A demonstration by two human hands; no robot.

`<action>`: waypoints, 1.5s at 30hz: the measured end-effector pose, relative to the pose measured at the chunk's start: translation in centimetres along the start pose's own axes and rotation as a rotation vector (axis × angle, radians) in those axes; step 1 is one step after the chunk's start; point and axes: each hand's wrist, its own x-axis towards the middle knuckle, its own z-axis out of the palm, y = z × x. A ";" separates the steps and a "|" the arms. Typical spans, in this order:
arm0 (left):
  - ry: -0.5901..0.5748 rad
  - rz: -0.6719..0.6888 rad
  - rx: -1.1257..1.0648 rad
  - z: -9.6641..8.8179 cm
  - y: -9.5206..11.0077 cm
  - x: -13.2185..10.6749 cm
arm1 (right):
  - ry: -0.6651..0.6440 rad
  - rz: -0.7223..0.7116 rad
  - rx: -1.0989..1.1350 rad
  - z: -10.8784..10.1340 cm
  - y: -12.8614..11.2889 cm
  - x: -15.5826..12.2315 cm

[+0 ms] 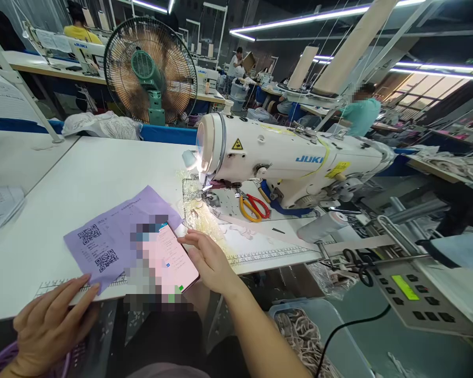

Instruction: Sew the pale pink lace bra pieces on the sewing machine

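A smartphone [172, 256] with a lit pinkish screen is tilted over the table's front edge, its left part blurred out. My right hand [209, 258] grips it along the right side, fingers closed at its edge. Beneath and behind the phone lies a purple paper sheet [120, 231] printed with two QR codes. My left hand [57, 317] is at the front edge of the table, fingers stretched out and fingertips by the sheet's lower corner; its thumb is mostly hidden. Right of the phone, yellowish lace [205, 226] lies under the needle area of a white JUKI sewing machine [276, 152].
Red-and-yellow-handled scissors [255, 208] and a grey thread cone [322, 227] are on the white table [114, 163]. A control panel [421, 299] juts out at right, above a bin of elastic strips [299, 331]. Behind stands a large fan [150, 71]; other people work farther back.
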 end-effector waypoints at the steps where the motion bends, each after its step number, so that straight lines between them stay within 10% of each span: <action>1: 0.003 0.008 -0.001 0.0 0.0 0.0 | -0.002 -0.005 0.001 0.0 0.0 0.0; 45: 0.038 0.030 -0.001 0.3 0.0 -0.1 | 0.155 -0.021 0.018 0.2 0.4 -0.3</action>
